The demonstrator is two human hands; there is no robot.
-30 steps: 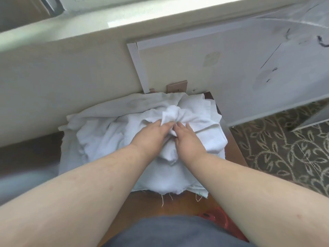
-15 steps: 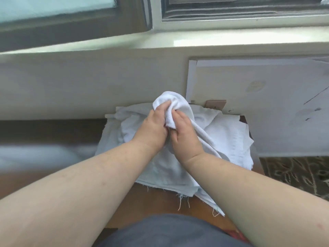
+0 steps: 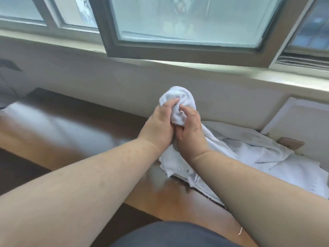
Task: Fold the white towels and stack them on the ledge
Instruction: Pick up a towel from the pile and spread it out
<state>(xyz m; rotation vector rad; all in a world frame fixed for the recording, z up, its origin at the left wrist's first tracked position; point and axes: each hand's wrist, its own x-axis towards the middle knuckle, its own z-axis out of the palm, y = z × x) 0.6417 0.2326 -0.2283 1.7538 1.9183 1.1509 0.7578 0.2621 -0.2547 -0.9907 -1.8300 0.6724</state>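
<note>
White towel (image 3: 179, 97) bunched, its folds hidden, gripped by left hand (image 3: 158, 125) and right hand (image 3: 190, 129) above the pile (image 3: 249, 157).

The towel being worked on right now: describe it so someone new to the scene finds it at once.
Start at the window ledge and drop to the wooden table below it, where a pile of white towels lies at the right. The towel is the bunched white one raised above that pile, gripped between the left hand and right hand. The others lie flat.
</note>
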